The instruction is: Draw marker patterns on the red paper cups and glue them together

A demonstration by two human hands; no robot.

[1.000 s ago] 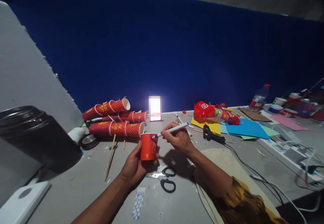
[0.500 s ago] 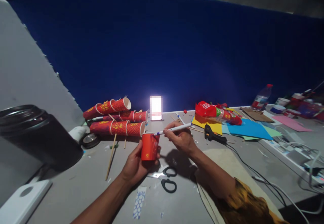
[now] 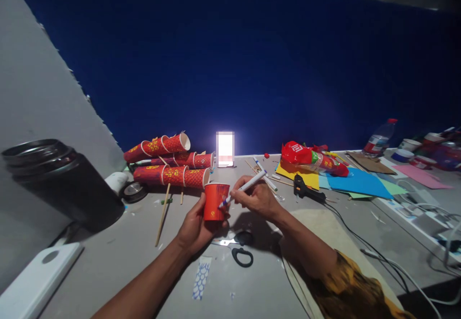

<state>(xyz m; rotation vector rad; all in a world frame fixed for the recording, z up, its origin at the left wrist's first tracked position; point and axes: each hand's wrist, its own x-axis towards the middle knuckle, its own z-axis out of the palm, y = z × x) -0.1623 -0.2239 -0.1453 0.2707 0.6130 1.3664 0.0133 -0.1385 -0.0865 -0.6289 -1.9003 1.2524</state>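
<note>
My left hand [image 3: 199, 227] is wrapped round a red paper cup [image 3: 213, 203], held upright above the table with its rim facing up. Dark marks show on the cup's right side near the rim. Between the fingers of my right hand [image 3: 257, 196] is a white marker [image 3: 248, 184] with a blue-purple tip end. That tip is at the lower right of the cup's wall and appears to touch it. Below the cup lie scissors [image 3: 242, 256] with black handles, partly in shadow. A paper strip with a blue scale pattern [image 3: 201, 278] lies closer to me.
Joined red patterned cups [image 3: 169, 175] lie behind on the left, near a large black flask [image 3: 68, 184]. To the right are a black glue gun [image 3: 308, 191], coloured paper [image 3: 360, 183], a red plastic package [image 3: 297, 153] and a power strip [image 3: 414, 218] with cables. A bright phone [image 3: 225, 150] stands at the wall.
The marker's tip has moved from the cup's rim down to its lower right wall, and my right hand has tilted the marker more steeply. The camera view has shifted slightly.
</note>
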